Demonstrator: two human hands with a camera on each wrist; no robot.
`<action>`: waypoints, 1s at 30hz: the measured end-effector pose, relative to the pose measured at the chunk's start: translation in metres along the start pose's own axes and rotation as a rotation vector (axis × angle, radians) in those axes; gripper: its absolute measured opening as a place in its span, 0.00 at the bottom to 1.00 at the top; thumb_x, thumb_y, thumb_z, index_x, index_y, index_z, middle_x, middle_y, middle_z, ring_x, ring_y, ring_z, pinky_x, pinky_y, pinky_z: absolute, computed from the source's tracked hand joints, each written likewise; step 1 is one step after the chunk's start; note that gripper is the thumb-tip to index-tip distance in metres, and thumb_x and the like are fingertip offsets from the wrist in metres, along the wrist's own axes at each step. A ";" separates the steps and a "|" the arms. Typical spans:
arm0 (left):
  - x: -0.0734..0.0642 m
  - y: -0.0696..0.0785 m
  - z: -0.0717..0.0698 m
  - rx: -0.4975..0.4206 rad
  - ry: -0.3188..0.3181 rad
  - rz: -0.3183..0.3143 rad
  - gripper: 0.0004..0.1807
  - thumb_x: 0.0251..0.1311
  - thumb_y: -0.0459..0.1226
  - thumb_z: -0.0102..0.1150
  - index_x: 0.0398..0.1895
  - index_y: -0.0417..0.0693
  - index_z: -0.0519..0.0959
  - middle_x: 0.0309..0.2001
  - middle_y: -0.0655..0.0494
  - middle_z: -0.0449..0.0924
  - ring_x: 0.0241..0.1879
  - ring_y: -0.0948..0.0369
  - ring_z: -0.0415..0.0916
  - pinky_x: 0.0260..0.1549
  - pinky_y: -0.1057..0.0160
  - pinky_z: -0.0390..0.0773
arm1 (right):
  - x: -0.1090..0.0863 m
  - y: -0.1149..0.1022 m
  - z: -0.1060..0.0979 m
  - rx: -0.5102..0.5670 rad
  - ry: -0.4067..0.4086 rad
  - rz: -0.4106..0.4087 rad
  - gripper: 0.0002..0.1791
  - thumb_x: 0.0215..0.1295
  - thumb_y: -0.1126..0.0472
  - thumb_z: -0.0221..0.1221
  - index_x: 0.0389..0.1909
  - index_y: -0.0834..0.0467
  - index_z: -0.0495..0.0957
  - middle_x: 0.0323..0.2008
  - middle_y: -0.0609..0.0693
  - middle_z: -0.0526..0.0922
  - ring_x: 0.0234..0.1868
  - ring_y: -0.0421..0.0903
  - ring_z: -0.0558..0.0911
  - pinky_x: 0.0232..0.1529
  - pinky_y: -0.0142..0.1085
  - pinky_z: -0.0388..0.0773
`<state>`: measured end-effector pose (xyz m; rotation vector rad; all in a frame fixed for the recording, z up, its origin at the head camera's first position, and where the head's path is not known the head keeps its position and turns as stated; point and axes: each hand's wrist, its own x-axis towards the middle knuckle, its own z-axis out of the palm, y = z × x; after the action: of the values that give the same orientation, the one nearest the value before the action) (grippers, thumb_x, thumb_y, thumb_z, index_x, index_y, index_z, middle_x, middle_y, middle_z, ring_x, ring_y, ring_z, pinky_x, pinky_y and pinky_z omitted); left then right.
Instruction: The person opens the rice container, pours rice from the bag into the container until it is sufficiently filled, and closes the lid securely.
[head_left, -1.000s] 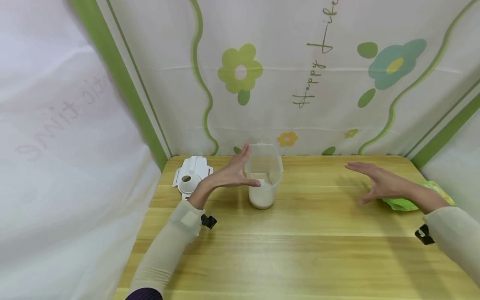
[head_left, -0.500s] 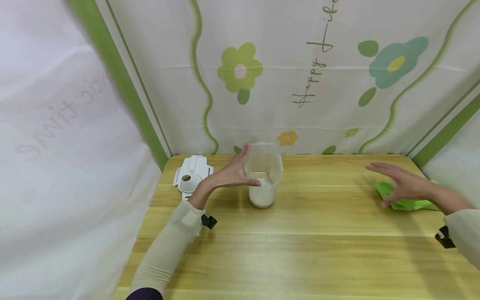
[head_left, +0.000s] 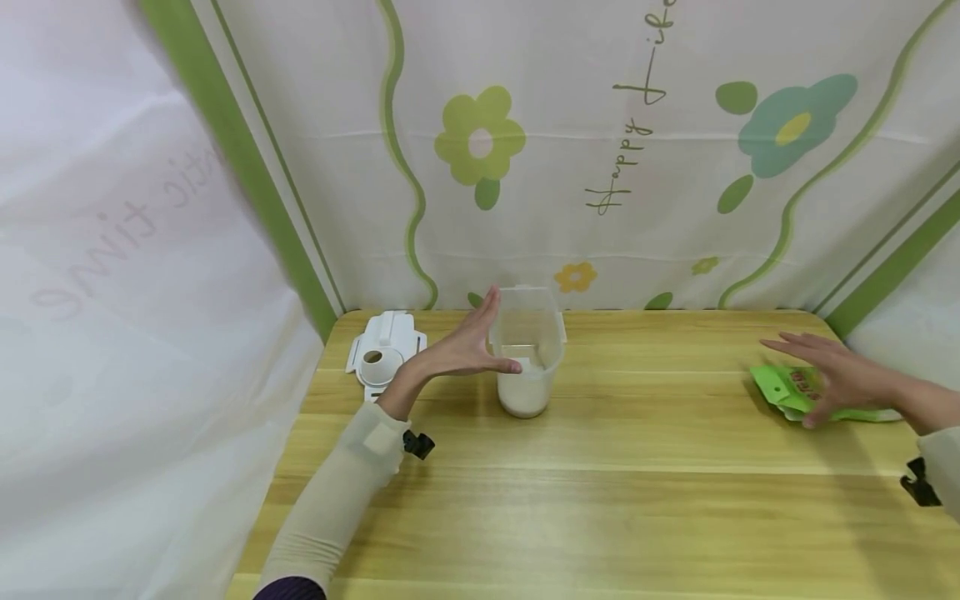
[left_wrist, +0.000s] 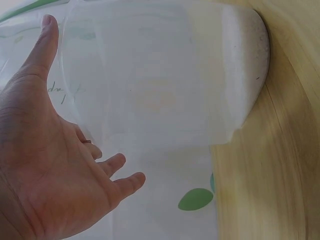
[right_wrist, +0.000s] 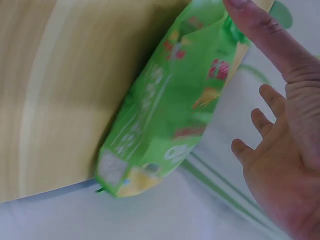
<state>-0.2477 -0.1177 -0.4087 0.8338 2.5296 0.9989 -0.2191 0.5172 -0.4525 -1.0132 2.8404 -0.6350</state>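
Observation:
A tall translucent plastic container stands upright, with a white layer of contents at its bottom. My left hand is at the container's left side, thumb and fingers spread apart near the rim. In the left wrist view, the fingers of this hand look extended rather than curled round the wall. Over at the right, a green printed plastic bag lies on the table. My right hand hovers over the bag with thumb and fingers spread; in the right wrist view the thumb overlaps one end of the bag.
A white lid with a round spout lies on the wooden table, left of the container. A white curtain with flowers and green stripes rises behind the table. Black camera mounts sit at both wrists.
My right hand has moved to the right, coming over the green bag with its fingers still spread. The left hand and the container have stayed in place.

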 end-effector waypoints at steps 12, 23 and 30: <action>0.001 -0.003 0.000 -0.015 0.010 0.020 0.82 0.48 0.79 0.65 0.84 0.51 0.20 0.84 0.56 0.13 0.84 0.54 0.19 0.82 0.43 0.37 | -0.035 0.037 0.005 -0.215 0.050 -0.006 0.84 0.19 0.51 0.89 0.83 0.63 0.53 0.79 0.40 0.39 0.75 0.22 0.30 0.80 0.44 0.19; 0.000 -0.003 0.001 -0.033 0.007 0.033 0.83 0.46 0.81 0.62 0.84 0.51 0.21 0.84 0.58 0.12 0.84 0.53 0.20 0.82 0.42 0.38 | -0.053 0.058 0.014 -0.168 0.087 0.059 0.88 0.16 0.57 0.90 0.85 0.61 0.48 0.81 0.53 0.39 0.73 0.17 0.29 0.79 0.46 0.20; 0.001 -0.004 0.001 -0.029 0.011 0.043 0.83 0.45 0.83 0.60 0.84 0.50 0.21 0.85 0.50 0.15 0.84 0.51 0.21 0.82 0.41 0.39 | -0.058 0.067 0.019 -0.119 0.083 0.123 0.87 0.19 0.62 0.89 0.86 0.58 0.45 0.74 0.87 0.47 0.81 0.41 0.29 0.79 0.60 0.22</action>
<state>-0.2491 -0.1187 -0.4122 0.8797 2.5109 1.0534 -0.2101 0.5928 -0.5007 -0.8376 3.0161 -0.5145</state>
